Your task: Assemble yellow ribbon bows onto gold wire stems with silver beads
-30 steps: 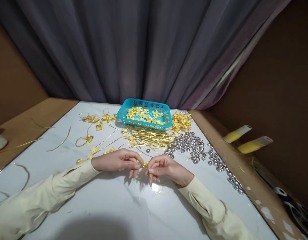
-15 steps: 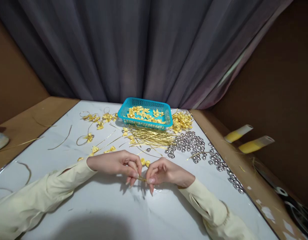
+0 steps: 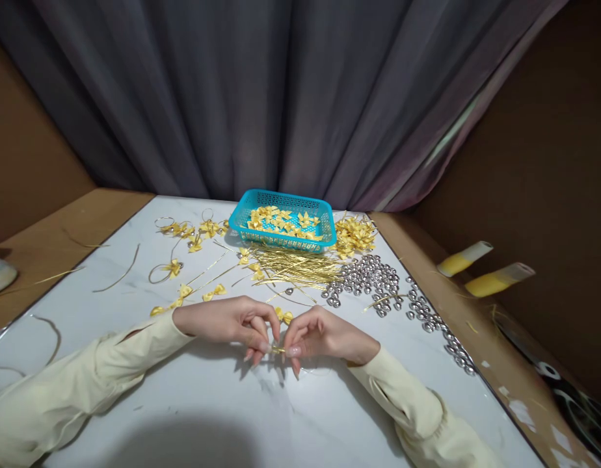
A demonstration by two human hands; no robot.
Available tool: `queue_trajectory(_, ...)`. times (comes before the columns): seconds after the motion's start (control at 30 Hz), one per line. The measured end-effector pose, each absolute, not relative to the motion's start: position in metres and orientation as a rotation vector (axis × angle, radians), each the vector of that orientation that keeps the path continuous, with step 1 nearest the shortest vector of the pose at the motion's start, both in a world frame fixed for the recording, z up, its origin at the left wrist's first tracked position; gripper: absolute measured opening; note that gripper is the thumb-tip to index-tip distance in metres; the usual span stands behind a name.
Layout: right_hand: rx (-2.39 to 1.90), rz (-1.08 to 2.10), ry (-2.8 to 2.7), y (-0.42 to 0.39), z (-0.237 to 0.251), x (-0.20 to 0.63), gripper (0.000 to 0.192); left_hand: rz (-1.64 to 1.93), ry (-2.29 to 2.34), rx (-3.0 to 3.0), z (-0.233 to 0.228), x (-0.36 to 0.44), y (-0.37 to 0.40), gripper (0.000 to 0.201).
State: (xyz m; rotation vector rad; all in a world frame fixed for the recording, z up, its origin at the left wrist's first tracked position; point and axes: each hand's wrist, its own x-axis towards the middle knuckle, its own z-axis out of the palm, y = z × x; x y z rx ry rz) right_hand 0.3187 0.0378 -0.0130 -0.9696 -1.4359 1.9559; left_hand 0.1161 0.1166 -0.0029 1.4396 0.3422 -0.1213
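- Left hand [image 3: 227, 320] and right hand [image 3: 324, 335] are meeting fingertip to fingertip over the near middle of the white marble-look table [image 3: 193, 403], each closed in a pinch on a thin gold wire tie [image 3: 277, 350].
- A small yellow satin ribbon bow [image 3: 283, 316] is sitting just behind the fingers, apparently on that tie.
- Judgement: twisting is going best with short grips close to the bow, wrists resting on the table.
- Silver beads [image 3: 371, 278] are lying toward the right edge; a turquoise perforated plastic basket [image 3: 281, 246] is standing at the far edge.

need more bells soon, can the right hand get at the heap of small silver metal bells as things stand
Probably yes. The heap of small silver metal bells lies just beyond the right hand on the white marble-look table, nothing between them, though its fingers now pinch a thin gold wire.
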Motion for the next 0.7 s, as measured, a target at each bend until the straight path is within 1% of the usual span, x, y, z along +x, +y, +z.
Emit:
queue_trajectory(0.17,-0.977,1.936,-1.455,0.0371,-0.0123,0.3174,0.022,-0.15,0.342,1.629,0.0041,0.1172,0.1123,0.019)
queue_trajectory(0.37,-0.965,1.993,-1.463,0.0359,-0.0146,0.3158,0.018,-0.139,0.241,1.785,-0.0016,0.1134,0.1116,0.019)
queue_trajectory(0.7,-0.995,2.035,-1.578,0.0359,-0.0206,0.317,0.03,-0.18,0.219,1.825,-0.0011,0.1141,0.1079,0.022)
